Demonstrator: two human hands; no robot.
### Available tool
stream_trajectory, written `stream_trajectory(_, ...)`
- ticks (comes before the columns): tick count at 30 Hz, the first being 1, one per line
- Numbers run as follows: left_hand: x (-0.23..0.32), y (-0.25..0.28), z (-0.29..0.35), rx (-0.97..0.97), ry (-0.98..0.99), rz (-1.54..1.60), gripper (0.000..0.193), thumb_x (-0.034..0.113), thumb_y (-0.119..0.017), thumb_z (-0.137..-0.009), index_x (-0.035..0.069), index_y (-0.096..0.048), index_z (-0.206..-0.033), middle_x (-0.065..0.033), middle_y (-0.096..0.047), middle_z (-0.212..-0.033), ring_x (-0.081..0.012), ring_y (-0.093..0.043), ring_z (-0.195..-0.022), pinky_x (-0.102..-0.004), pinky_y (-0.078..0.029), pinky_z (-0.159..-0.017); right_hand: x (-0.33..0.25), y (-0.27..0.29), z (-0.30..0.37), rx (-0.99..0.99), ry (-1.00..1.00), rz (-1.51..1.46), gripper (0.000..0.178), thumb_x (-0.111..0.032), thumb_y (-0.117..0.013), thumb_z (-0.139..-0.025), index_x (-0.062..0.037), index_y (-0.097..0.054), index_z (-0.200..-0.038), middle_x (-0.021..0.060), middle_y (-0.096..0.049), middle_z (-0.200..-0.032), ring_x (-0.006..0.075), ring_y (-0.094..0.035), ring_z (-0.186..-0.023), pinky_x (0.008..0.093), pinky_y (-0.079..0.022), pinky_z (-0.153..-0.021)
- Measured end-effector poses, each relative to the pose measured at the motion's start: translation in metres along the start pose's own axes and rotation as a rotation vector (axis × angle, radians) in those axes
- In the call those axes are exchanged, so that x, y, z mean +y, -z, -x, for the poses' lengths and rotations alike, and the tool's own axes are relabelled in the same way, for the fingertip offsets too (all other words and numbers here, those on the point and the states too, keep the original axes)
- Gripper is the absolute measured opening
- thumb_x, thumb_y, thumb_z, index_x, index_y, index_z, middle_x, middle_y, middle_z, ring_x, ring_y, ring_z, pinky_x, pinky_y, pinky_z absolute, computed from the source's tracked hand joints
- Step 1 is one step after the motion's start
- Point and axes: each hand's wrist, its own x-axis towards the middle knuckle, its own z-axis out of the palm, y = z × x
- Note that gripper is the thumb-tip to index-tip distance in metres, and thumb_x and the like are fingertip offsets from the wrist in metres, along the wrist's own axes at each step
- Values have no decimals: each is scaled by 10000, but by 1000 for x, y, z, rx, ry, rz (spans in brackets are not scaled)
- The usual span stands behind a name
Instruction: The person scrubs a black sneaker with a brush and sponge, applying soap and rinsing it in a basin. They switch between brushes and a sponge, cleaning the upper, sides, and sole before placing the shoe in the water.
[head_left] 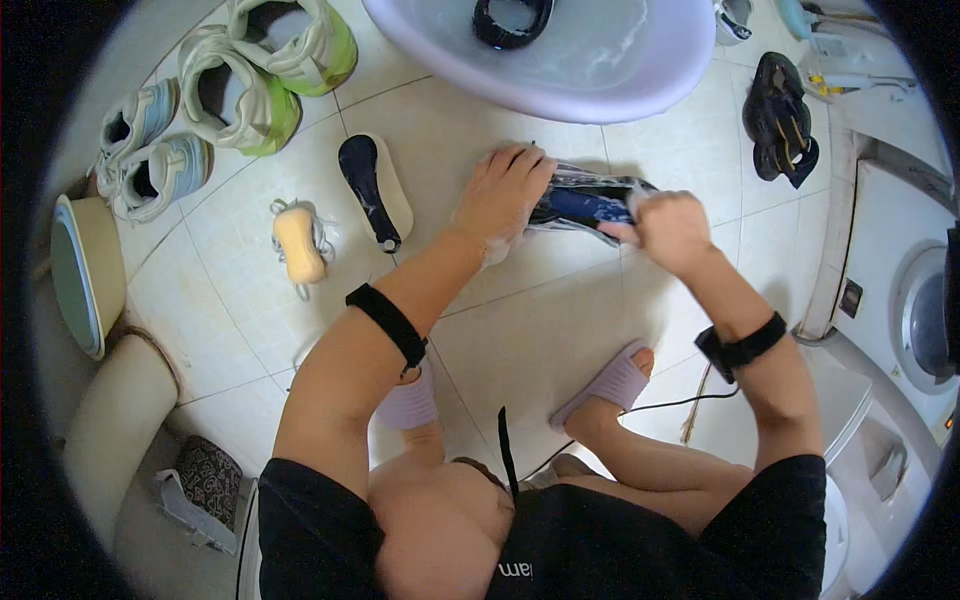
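Ngl, left hand point(507, 192) and right hand point(672, 230) both grip that dark shoe point(590, 207) mid-frame, so sudsy it could slip onto the floor point(520, 330).

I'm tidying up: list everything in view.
tub: 1, lavender, top
loop: 1, black, in tub
soapy item: 1, black and blue, centre
sneakers: 4, pale, upper left
footwear: count unclear, black, upper right
long item: 1, navy and cream, centre left
block: 1, yellow, centre left
basin: 1, cream, left edge
pipe: 1, cream, lower left
washer: 1, white, right
slippers: 2, lavender, on feet
straps: 2, black, forearms
left fingers, right fingers: 2 sets, bare, centre
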Motion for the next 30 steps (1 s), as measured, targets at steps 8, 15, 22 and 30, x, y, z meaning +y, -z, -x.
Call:
stream_trajectory(8, -4, -11, -5, 31, -20, 81, 799, 83, -728, -611, 81, -358, -1319, -136, -460, -1268, -321, -409, -1187, -421, -319, -1004, 29, -1, 12, -57, -61, 131, 564, -589, -546, -790, -48, -548, -631, 139, -563, -533, 324, -559, -471, 400, -453, -478)
stream_trajectory(15, -8, -1, 0, -9, -1, 58, 857, 140, -792, -566, 93, -360, -1304, -138, -462, -1278, -343, -410, -1196, -458, -285, -1026, 26, 8, -6, -47, 66, 41, 553, -571, -526, -814, -51, -539, -628, 150, -550, -522, 329, -563, -489, 396, -453, -486)
stream_trajectory(22, 3, -1, -12, -64, 26, 38, 843, 259, -786, -595, 113, -359, -1308, -126, -467, -1274, -322, -408, -1203, -456, -281, -1030, 30, 18, -6, -51, 75, -69, 546, -564, -528, -814, -41, -556, -658, 173, -548, -544, 366, -561, -532, 423, -456, -508)
stream_trajectory(30, -5, 4, 1, -51, 42, -49, 891, 245, -808, -568, 114, -342, -1316, -73, -452, -1287, -262, -393, -1218, -417, -314, -991, 53, 30, -3, -154, -75, -2, 585, -588, -531, -801, -38, -571, -605, 188, -535, -535, 386, -550, -524, 424, -444, -515)
